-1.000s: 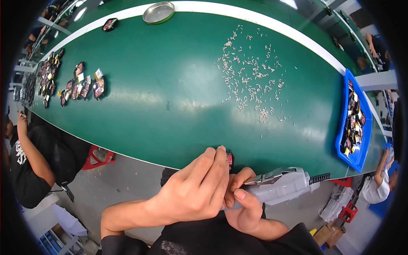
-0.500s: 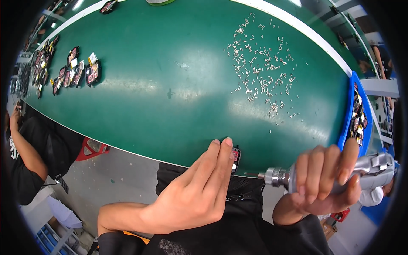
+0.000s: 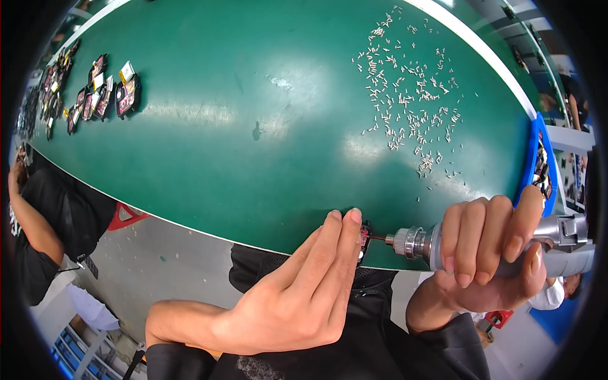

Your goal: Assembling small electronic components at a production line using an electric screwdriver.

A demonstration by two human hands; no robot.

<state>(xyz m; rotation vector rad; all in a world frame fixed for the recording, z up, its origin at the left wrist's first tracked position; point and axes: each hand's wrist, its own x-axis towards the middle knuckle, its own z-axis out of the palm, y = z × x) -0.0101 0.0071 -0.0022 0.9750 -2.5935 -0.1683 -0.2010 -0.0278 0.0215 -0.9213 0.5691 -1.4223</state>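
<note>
The left hand has its fingers straight and pressed together beside a small dark device at the near edge of the green table; its thumb is hidden, so I cannot tell any pinch; the right hand curls round a grey screwdriver, bit tip at the device

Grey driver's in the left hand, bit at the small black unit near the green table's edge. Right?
Wrong hand: the head view shows the grey driver in the right hand. The rest holds: bit at the small black unit near the green table's edge.
</note>
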